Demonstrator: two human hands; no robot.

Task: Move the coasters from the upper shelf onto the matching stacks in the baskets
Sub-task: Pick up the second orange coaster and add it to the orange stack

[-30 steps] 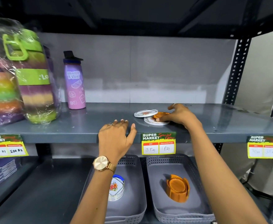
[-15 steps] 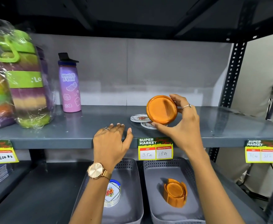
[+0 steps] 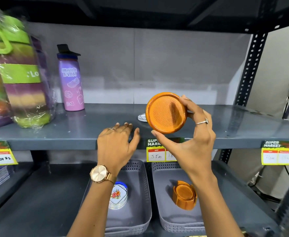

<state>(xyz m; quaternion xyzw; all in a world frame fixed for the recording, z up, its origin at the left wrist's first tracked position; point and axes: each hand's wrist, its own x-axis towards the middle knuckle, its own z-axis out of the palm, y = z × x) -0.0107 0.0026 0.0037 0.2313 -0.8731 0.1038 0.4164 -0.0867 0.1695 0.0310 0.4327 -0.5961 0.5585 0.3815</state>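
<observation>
Pinching the orange coaster by its raised rim, the right hand carries something seemingly light, stiff and glossy, while the left hand rests open, holding nothing.

I see only a sliver of the white round coaster, the rest behind the orange ribbed plastic coaster. My right hand covers half the yellow price tag. Plastic-wrapped striped bottles blurred, cut off left. Far yellow tag unreadable.
</observation>
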